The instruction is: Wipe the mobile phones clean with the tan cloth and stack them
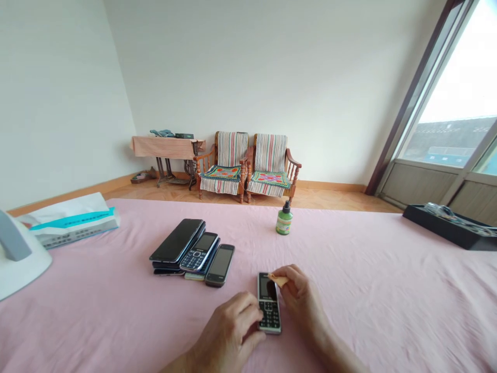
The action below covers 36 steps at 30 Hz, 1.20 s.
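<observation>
A black keypad phone (268, 305) with a silver edge lies face up on the pink cloth in front of me. My left hand (236, 326) holds it at its lower left side, fingers curled against the edge and keys. A small yellowish cloth (278, 281) is pinched in my right hand (301, 295), at the top right of the phone's screen. To the left lie a stack of dark smartphones (177, 241), a blue-black keypad phone (199, 252) on a smaller pile, and a grey phone (220, 265). Beyond my hands stands a green bottle (284, 220) with a black top.
On the left are a tissue pack (73, 223) and a white and grey object (19, 254) cut by the frame. A black tray (446, 225) with cables sits at the right. Two wooden chairs (233, 166) and a covered sewing table (166, 147) stand by the wall.
</observation>
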Each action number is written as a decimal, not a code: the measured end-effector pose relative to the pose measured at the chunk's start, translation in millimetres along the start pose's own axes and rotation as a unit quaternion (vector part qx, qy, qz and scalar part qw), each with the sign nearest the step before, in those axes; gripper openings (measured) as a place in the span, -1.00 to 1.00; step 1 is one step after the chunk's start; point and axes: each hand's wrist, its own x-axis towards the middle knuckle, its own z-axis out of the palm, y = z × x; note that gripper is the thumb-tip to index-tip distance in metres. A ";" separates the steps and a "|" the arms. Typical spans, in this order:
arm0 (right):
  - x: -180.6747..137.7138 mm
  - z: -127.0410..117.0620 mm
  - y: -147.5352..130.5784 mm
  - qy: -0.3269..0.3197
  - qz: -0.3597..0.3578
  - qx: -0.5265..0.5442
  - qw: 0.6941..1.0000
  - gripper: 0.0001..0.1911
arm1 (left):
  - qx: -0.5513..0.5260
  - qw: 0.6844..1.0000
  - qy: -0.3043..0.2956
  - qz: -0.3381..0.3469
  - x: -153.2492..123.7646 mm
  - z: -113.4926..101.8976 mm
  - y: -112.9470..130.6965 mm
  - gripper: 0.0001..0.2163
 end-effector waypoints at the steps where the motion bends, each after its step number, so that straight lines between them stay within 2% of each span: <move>1: 0.3 0.3 -0.2 -0.006 0.000 -0.007 1.000 -0.75 | 0.000 1.000 -0.002 -0.004 0.7 -0.2 0.8 -0.81; 11: 0.1 -1.4 0.6 -0.010 -0.008 -0.032 0.999 -0.74 | 0.028 0.999 0.013 -0.019 2.1 5.2 5.8 -0.79; 17: -1.0 1.0 2.3 -0.048 -0.070 -0.117 0.989 -0.68 | 0.025 0.999 0.026 -0.011 0.9 7.2 5.5 -0.78; 21: -3.6 -0.9 -7.4 -0.063 -0.065 -0.161 0.983 -0.70 | 0.036 0.999 0.031 -0.002 1.2 8.1 3.7 -0.80; 26: -3.0 -5.4 -13.1 -0.103 -0.040 -0.150 0.982 -0.73 | 0.039 0.999 0.029 0.002 1.6 8.3 2.9 -0.85; 32: 6.0 -5.9 -3.6 -0.074 -0.061 -0.143 0.985 -0.69 | 0.042 0.999 0.027 -0.006 1.8 6.6 6.1 -0.82; 36: 3.0 -10.5 -9.4 -0.123 -0.047 -0.138 0.982 -0.70 | 0.037 0.999 0.025 -0.010 2.4 6.0 7.4 -0.82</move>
